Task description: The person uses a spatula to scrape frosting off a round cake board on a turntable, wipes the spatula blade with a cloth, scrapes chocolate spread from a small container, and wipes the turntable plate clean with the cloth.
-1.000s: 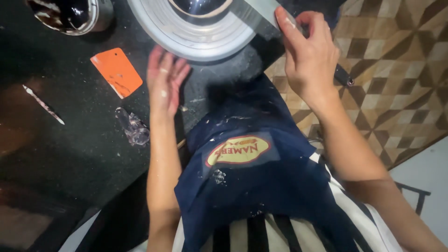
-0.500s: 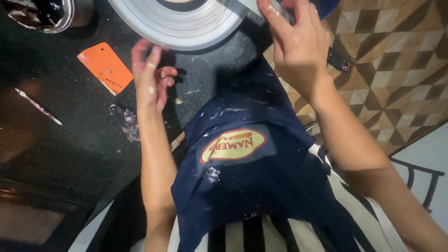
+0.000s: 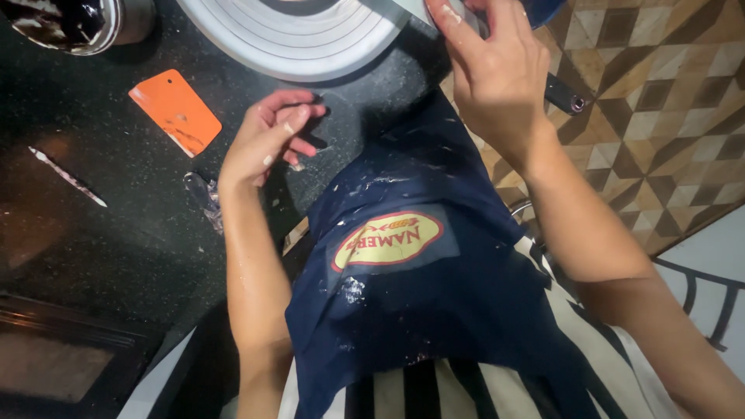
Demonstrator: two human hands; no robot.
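the left hand [image 3: 268, 140] hovers low over the dark speckled bench [image 3: 116, 233], fingers loosely curled inward with the tips gathered near each other; it looks as if nothing is held in it, though the shadow under the fingers makes that hard to be sure of. just above it lies the round white turntable [image 3: 303, 39] with its ringed surface, cut off by the top edge of the view. the right hand [image 3: 497, 77] is up at the turntable's right rim, fingers bent and closed on a flat pale tool [image 3: 411, 9] whose end pokes out past the fingertips against the rim. an orange scraper [image 3: 174, 112] lies flat on the bench to the left of the left hand, well apart from it. further left a thin stick-like utensil [image 3: 66, 177] lies at a slant. a small crumpled scrap [image 3: 206, 198] sits just beside the left wrist. a metal bowl [image 3: 74, 23] with dark contents stands in the top left corner. a navy apron [image 3: 419, 295] flecked with white covers the person's front, over a black-and-white striped garment. the floor [image 3: 660, 101] to the right has a brown geometric tile pattern.
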